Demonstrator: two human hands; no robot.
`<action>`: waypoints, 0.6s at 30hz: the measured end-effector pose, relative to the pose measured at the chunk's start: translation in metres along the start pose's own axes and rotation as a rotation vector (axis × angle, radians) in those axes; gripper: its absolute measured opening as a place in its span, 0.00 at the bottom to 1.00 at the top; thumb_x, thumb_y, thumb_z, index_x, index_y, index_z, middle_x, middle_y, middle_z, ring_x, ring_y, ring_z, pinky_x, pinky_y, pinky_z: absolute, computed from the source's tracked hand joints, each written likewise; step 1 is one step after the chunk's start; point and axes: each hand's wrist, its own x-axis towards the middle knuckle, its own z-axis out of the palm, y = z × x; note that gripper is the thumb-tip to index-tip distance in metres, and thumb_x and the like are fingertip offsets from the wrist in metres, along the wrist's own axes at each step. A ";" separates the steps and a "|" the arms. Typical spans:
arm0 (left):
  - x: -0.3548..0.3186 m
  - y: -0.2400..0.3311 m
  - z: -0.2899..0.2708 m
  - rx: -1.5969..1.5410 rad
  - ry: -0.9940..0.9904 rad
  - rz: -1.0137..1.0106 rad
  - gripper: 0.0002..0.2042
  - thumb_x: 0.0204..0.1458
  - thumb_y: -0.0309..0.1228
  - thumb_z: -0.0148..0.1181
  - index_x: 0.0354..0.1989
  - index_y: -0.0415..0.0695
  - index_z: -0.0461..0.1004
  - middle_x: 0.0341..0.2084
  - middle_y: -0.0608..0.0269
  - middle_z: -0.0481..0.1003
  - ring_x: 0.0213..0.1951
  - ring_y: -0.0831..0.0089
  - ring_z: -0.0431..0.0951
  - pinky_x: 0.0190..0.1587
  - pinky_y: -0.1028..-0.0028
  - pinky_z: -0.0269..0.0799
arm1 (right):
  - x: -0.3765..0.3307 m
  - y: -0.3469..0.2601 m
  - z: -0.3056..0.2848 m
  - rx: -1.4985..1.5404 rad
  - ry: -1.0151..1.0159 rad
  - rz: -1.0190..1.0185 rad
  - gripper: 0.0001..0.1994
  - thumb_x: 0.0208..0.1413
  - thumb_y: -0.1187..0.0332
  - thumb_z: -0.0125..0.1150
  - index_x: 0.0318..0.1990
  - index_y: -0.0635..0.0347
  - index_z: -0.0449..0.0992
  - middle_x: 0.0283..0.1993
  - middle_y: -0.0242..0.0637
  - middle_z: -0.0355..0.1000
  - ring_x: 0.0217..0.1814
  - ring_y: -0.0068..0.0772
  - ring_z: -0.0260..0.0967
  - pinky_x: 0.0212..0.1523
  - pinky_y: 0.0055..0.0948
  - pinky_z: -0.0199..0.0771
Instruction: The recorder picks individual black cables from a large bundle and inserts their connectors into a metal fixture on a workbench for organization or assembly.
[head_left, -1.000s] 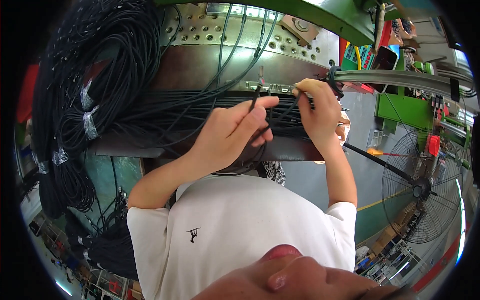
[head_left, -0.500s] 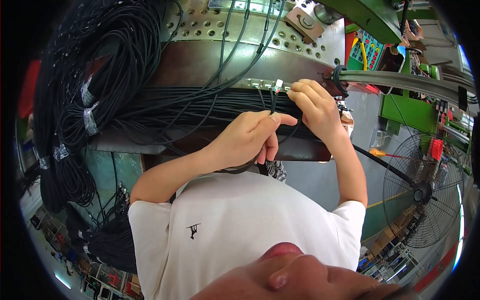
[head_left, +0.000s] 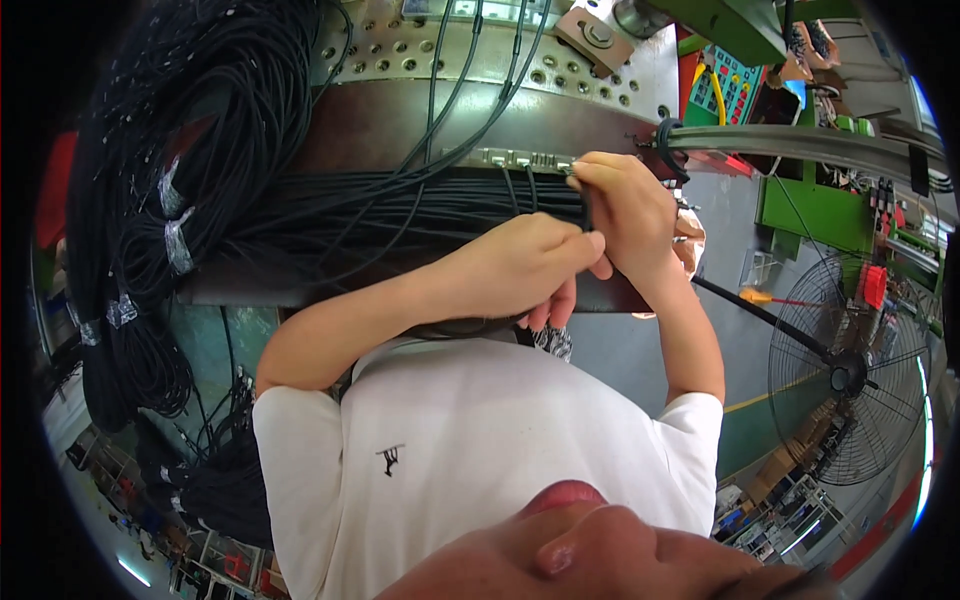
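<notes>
- Black cable (head_left: 585, 210): one thin strand, pinched between both hands just below the row of metal connectors (head_left: 520, 158) on the machine's edge.
- Left hand (head_left: 530, 265): fingers closed on the cable, thumb and forefinger meeting at its lower part.
- Right hand (head_left: 625, 205): fingers curled shut around the cable's upper end, touching the left hand.
- Cable bundle (head_left: 400, 205): many black strands lying flat across the brown surface (head_left: 400, 120), running left from the hands.
- Coiled cables (head_left: 160, 180): taped hanks hanging at left.
- Floor fan (head_left: 850, 370): at right, well apart.
</notes>
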 end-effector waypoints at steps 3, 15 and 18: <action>-0.022 0.000 -0.012 0.334 0.228 0.276 0.17 0.63 0.33 0.42 0.50 0.33 0.71 0.24 0.62 0.76 0.26 0.83 0.72 0.31 0.81 0.71 | -0.011 0.017 -0.005 -0.062 0.020 0.193 0.12 0.43 0.82 0.62 0.37 0.61 0.72 0.38 0.40 0.74 0.39 0.42 0.73 0.37 0.32 0.73; 0.025 0.014 -0.170 0.151 0.793 0.380 0.19 0.64 0.38 0.44 0.55 0.36 0.66 0.49 0.54 0.73 0.51 0.71 0.72 0.56 0.73 0.66 | 0.005 0.029 -0.018 0.128 -0.402 0.299 0.13 0.46 0.81 0.57 0.41 0.64 0.71 0.40 0.41 0.72 0.45 0.45 0.70 0.45 0.34 0.72; 0.070 0.025 -0.124 -0.418 0.462 0.299 0.18 0.65 0.39 0.39 0.50 0.36 0.68 0.39 0.53 0.76 0.39 0.70 0.77 0.42 0.75 0.73 | 0.063 0.054 -0.011 0.233 -0.181 0.273 0.10 0.51 0.73 0.58 0.42 0.63 0.74 0.40 0.43 0.74 0.41 0.44 0.72 0.42 0.33 0.72</action>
